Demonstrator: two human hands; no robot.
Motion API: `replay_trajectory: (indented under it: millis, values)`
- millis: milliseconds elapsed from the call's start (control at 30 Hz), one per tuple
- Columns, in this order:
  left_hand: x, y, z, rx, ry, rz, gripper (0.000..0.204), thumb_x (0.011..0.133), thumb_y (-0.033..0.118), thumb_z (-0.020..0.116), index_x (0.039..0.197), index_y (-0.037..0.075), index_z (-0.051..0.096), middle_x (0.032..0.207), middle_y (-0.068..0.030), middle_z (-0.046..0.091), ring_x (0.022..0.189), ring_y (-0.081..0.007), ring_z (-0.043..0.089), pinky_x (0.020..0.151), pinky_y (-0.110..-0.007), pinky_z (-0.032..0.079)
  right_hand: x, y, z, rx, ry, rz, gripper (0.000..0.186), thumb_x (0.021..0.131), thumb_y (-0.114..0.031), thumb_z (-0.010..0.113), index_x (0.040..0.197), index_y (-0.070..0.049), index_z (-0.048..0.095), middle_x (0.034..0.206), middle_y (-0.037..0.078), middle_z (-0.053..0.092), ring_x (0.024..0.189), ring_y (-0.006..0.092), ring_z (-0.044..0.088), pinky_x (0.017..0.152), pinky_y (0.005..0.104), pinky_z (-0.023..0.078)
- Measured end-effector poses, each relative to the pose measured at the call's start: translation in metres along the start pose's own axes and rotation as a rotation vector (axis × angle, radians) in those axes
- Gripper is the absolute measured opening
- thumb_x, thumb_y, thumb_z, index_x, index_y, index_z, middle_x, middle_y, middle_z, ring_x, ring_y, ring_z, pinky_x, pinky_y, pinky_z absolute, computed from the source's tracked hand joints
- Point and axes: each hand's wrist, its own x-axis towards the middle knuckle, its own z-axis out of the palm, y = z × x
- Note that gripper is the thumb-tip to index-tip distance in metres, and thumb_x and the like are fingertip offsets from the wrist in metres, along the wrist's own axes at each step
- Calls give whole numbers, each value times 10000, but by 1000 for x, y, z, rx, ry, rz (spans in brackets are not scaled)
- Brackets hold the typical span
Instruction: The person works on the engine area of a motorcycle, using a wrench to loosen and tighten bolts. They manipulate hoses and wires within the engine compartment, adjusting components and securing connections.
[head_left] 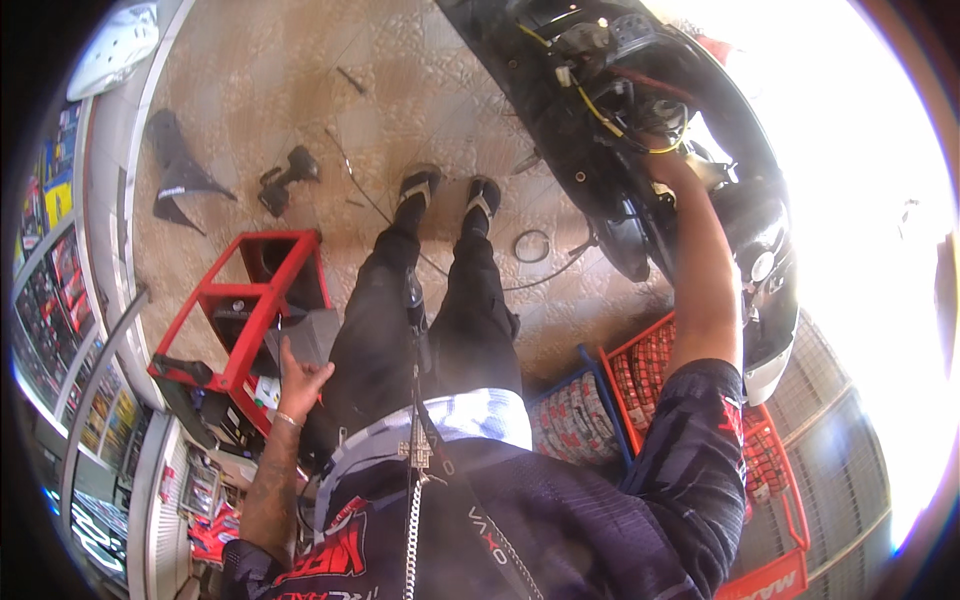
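Reaching into black bodywork (pixel 545 110), probably for yellow wiring (pixel 602 120), your right hand (pixel 667 166) is hiding its grip; your left hand's (pixel 300 382) is looking unclear.

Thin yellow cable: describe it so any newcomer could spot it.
Find the large black vehicle body, upper right. Inside, the thin yellow cable curves down toward the bare right hand. Its bright yellow sets it apart from the mostly dark parts nearby.

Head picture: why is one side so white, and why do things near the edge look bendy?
In the head view, glare whites out much of the area right of the motorbike; also in the head view, the fisheye lens curves the rail near the left rim.
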Motion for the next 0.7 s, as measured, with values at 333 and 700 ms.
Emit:
replay_trajectory:
  millis: [333, 700]
  values:
    - [6, 7, 2, 48, -10, 35, 1179, 847, 143, 838, 1630, 24, -34, 878, -48, 621, 741, -131, 600, 688, -280, 529, 7, -8, 19, 174, 246, 20, 581, 894, -85, 660, 1450, 10, 520, 1422, 250, 597, 1337, 355, 562, 1124, 424, 428]
    - [3, 36, 11, 55, -29, 25, 1159, 864, 112, 819, 1631, 32, -47, 862, -52, 648, 724, -127, 614, 669, -276, 527, 17, -16, 22, -124, 164, 218, 331, 885, -227, 593, 1150, -107, 750, 1123, 191, 743, 1065, 368, 712, 877, 462, 578]
